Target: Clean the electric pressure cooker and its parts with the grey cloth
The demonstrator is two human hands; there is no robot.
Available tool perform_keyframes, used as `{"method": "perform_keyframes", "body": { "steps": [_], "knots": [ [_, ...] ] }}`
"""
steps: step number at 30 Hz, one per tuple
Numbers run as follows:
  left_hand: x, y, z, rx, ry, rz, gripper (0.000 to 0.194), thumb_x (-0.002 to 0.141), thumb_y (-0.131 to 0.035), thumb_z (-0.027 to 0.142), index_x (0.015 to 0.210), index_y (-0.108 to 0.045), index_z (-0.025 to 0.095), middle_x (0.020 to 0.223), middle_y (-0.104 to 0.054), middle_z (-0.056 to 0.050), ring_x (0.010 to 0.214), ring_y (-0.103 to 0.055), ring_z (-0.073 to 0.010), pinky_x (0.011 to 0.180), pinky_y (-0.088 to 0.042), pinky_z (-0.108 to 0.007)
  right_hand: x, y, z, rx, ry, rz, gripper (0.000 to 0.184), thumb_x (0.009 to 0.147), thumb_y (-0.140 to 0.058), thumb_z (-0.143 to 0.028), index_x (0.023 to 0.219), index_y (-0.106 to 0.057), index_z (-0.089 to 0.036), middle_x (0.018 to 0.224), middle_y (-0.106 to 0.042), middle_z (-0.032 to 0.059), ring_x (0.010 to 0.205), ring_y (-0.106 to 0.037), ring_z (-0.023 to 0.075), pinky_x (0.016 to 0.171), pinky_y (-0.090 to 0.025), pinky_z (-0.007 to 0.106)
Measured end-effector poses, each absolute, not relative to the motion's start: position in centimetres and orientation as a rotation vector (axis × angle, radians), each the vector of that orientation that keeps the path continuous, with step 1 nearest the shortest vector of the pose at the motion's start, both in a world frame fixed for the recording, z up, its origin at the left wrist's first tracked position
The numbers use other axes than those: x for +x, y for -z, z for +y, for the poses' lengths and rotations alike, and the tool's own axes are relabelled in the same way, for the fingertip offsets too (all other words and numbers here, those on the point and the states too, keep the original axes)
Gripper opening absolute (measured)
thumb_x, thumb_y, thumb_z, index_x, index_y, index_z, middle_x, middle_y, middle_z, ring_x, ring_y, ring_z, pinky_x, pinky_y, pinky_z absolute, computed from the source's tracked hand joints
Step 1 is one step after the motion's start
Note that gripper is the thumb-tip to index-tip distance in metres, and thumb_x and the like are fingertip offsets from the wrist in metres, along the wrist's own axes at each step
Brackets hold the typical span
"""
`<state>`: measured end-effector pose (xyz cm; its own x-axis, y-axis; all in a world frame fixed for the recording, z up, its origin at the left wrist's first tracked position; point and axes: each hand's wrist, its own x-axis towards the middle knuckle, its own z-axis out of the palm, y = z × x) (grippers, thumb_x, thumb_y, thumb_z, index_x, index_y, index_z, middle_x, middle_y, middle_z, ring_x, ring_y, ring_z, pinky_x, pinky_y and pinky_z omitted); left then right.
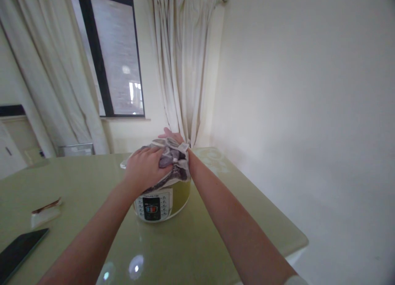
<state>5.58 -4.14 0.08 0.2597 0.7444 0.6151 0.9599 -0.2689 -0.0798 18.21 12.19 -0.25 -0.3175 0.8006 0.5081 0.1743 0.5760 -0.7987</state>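
Note:
A rice cooker [182,197] with a control panel on its front stands on the table. Over its top lies a bunched cloth cover [180,165] in grey, white and purple. My left hand [143,165] rests on the left side of this cloth, fingers stretched out and thumb apart. Beyond the cloth, at its far right, my right hand [173,135] reaches over with its fingers extended; the cloth hides part of that hand. A white tag [183,147] on the cloth lies close to my right wrist.
The glossy green table [101,182] bears a dark phone [21,252] at the near left. Behind it lies a small white packet with a brown edge [46,214]. A wall [308,112] runs along the right, with curtains [188,63] and a window [117,54] at the back.

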Motion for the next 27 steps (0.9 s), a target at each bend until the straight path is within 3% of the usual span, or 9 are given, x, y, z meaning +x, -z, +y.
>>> {"method": "perform_keyframes", "body": {
  "steps": [3,5,8,11,14,19,24,27],
  "knots": [
    [7.6,-1.1,-3.9,-2.287,0.564,-1.332,0.042,0.083,-0.071,0.05,0.114,-0.076,0.022,0.124,-0.078,-0.013,0.116,-0.071,-0.0376,0.102,-0.052,-0.05,19.6,0.2,11.6,-0.728,-0.898,-1.705,0.075,0.103,-0.038,-0.079,0.114,-0.082,-0.02,0.125,-0.079,0.0119,0.119,-0.074,0.0283,0.11,-0.054,0.042],
    [8.0,-0.6,-4.2,-2.316,0.553,-1.236,0.044,0.082,-0.075,0.047,0.117,-0.076,0.021,0.125,-0.078,-0.014,0.119,-0.07,-0.0383,0.103,-0.052,-0.051,20.0,0.1,11.1,-0.669,-0.966,-1.704,0.069,0.103,-0.043,-0.075,0.11,-0.083,-0.019,0.123,-0.079,0.0126,0.121,-0.073,0.0278,0.114,-0.052,0.043],
    [7.2,0.9,-4.7,-2.359,0.527,-1.049,0.044,0.081,-0.077,0.039,0.122,-0.075,0.023,0.132,-0.076,-0.013,0.126,-0.067,-0.0364,0.111,-0.048,-0.052,19.5,-0.3,10.5,-0.549,-0.951,-1.89,0.047,0.099,-0.062,-0.061,0.106,-0.084,-0.02,0.121,-0.081,0.0083,0.124,-0.071,0.0242,0.119,-0.047,0.04],
    [6.2,3.7,-5.3,-2.461,0.442,-0.745,0.043,0.085,-0.075,0.029,0.128,-0.074,0.028,0.144,-0.071,-0.006,0.138,-0.061,-0.0298,0.125,-0.037,-0.048,18.8,-0.5,9.8,-0.534,-0.833,-2.067,0.033,0.094,-0.075,-0.046,0.118,-0.081,-0.025,0.136,-0.076,0.0036,0.134,-0.065,0.0211,0.123,-0.041,0.037],
    [6.3,8.5,-6.0,-2.486,0.3,-0.576,0.037,0.095,-0.065,0.024,0.131,-0.073,0.027,0.14,-0.075,-0.004,0.141,-0.06,-0.0237,0.128,-0.033,-0.042,18.5,-0.5,9.0,-0.586,-0.754,-2.107,0.037,0.094,-0.077,-0.041,0.127,-0.079,-0.026,0.143,-0.072,0.0058,0.139,-0.062,0.021,0.125,-0.037,0.037],
    [7.4,16.3,-6.9,-2.388,0.137,-0.515,0.034,0.106,-0.048,0.027,0.126,-0.076,0.029,0.131,-0.079,-0.001,0.132,-0.067,-0.0178,0.123,-0.04,-0.032,19.1,-0.4,8.6,-0.629,-0.689,-2.101,0.041,0.096,-0.075,-0.04,0.134,-0.076,-0.023,0.147,-0.069,0.011,0.14,-0.062,0.0247,0.125,-0.037,0.043],
    [5.3,16.4,-6.6,-2.209,0.297,-0.274,0.033,0.107,-0.048,0.023,0.126,-0.075,0.026,0.13,-0.079,0.001,0.124,-0.069,-0.0139,0.125,-0.037,-0.029,19.4,-0.2,8.7,-0.672,-0.694,-2.073,0.043,0.097,-0.074,-0.046,0.136,-0.074,-0.028,0.149,-0.068,0.0077,0.142,-0.061,0.0251,0.126,-0.037,0.044],
    [2.5,14.6,-6.6,-2.148,0.433,-0.293,0.041,0.104,-0.057,0.021,0.142,-0.067,0.029,0.15,-0.068,0.002,0.139,-0.058,-0.0128,0.133,-0.025,-0.032,19.2,-0.1,9.0,-0.671,-0.755,-2.032,0.044,0.097,-0.073,-0.052,0.134,-0.076,-0.028,0.146,-0.07,0.0068,0.14,-0.062,0.0248,0.124,-0.038,0.042]
  ]
}}
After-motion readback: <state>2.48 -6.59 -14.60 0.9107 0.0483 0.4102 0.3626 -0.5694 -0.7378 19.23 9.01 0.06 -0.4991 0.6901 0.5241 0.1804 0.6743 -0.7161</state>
